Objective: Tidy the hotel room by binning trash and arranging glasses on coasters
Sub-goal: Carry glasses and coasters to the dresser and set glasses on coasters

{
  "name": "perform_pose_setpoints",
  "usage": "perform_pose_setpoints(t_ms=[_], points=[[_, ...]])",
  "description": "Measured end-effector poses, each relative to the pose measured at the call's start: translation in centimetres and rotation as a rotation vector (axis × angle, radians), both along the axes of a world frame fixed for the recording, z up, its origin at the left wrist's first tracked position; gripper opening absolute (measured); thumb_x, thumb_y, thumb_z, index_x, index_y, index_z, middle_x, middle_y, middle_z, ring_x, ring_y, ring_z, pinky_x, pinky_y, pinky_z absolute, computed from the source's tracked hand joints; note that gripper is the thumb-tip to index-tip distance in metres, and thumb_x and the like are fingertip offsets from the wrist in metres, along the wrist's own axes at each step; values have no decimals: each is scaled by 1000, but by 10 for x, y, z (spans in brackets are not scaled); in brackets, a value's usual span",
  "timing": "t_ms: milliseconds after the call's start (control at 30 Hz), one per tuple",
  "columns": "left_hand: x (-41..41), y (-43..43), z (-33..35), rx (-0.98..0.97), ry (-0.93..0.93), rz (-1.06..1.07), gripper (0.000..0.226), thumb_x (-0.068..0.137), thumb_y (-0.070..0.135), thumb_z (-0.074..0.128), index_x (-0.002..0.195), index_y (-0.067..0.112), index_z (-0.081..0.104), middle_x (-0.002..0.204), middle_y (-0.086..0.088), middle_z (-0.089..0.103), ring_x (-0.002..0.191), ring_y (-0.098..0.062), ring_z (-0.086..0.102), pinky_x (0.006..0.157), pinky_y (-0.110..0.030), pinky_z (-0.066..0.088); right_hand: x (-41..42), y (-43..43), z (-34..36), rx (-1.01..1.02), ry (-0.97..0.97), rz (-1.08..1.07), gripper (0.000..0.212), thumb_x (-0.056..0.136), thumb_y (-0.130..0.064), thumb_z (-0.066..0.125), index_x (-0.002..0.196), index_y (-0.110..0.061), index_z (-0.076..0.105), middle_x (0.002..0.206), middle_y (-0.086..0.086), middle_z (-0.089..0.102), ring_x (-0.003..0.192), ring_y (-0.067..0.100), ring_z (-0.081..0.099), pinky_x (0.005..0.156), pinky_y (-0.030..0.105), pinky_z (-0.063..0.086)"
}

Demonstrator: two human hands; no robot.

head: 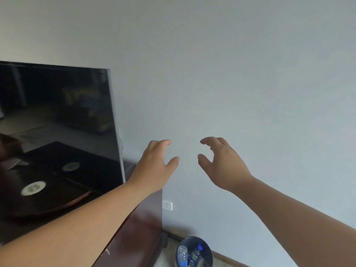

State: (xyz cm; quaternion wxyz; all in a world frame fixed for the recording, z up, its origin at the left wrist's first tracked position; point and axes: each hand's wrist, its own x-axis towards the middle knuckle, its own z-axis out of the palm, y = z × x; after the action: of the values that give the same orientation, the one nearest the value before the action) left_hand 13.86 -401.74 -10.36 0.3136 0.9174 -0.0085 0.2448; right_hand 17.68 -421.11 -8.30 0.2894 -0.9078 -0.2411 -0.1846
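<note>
Pale grey wall (pixel 250 74) fills most of the frame, from the top edge down to the skirting at lower right. At left, a dark, switched-off television (pixel 57 112) stands on a reddish-brown wooden cabinet (pixel 142 228), its glossy screen reflecting the room.

Both your bare forearms reach up from the bottom corners toward the centre of the frame. Your left hand (pixel 156 166) is raised in front of the wall just right of the television's edge, fingers loosely curled, thumb out, holding nothing. Your right hand (pixel 221 162) hangs near it at the same height, apart from it, fingers bent in a loose claw and likewise empty.

On the cabinet at lower left lies a round dark tray (pixel 77 199), and on it a white coaster (pixel 33 188).

At bottom centre, a round dark bin (pixel 209 253) sits on the floor against the wall beside the cabinet, with plastic bottles (pixel 182 254) inside. A white wall socket (pixel 167 205) shows above it.
</note>
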Motion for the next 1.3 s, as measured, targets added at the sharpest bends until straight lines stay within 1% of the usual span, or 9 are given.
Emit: perform_pose_setpoints(t_ms=[267,367,467,667,833,933,1033,1100,1300], points=[[-69,7,51,96,-119,164,56,92,42,51,142,24,36,139,6,36,126,-10,41,97,-24,31,-27,17,45,150,-136,218,43,88,-35,55,128,-23,48,128,-1,50,101,16,57,86,32,45],[-100,15,58,118,-114,229,56,92,42,52,142,24,35,141,6,35,129,-11,39,101,-27,34,-40,30,51,187,-122,294,42,88,-36,54,128,-24,49,127,-1,50,102,16,57,90,38,47],[-131,26,64,107,-92,298,55,93,42,52,142,25,35,142,5,36,128,-11,40,99,-27,35,-57,51,51,177,-89,353,42,88,-37,52,128,-26,48,129,-3,50,100,15,58,91,39,48],[-199,64,71,121,-111,481,54,92,47,51,141,28,37,142,7,37,126,-12,43,95,-26,37,-106,100,51,135,-101,485,42,89,-42,50,130,-30,47,132,-6,49,107,13,56,85,25,44],[-260,104,74,100,-121,602,53,91,47,51,140,31,37,143,6,37,124,-13,46,92,-26,39,-156,143,54,101,-116,546,42,90,-45,50,130,-34,44,132,-12,47,74,1,53,76,18,39],[-306,131,72,86,-120,645,52,92,48,50,140,32,36,142,7,37,110,-5,53,83,-16,38,-194,175,52,106,-110,599,42,89,-45,51,130,-35,45,132,-12,47,76,1,54,75,15,38],[-356,159,69,67,-110,667,53,92,45,50,141,29,36,142,5,38,125,-12,44,95,-25,36,-233,208,46,98,-106,636,42,90,-44,53,130,-35,45,132,-12,48,86,-2,52,75,11,35],[-388,176,64,48,-96,695,54,93,43,50,142,26,36,143,3,37,130,-14,40,102,-31,36,-256,228,40,85,-108,655,41,90,-42,54,129,-35,46,130,-12,49,84,-3,53,73,10,36],[-454,224,43,-33,-38,763,55,93,42,49,143,26,35,144,4,37,131,-13,39,103,-32,35,-307,281,26,45,-63,684,42,90,-41,54,131,-33,46,131,-12,49,88,-2,54,80,16,41]])
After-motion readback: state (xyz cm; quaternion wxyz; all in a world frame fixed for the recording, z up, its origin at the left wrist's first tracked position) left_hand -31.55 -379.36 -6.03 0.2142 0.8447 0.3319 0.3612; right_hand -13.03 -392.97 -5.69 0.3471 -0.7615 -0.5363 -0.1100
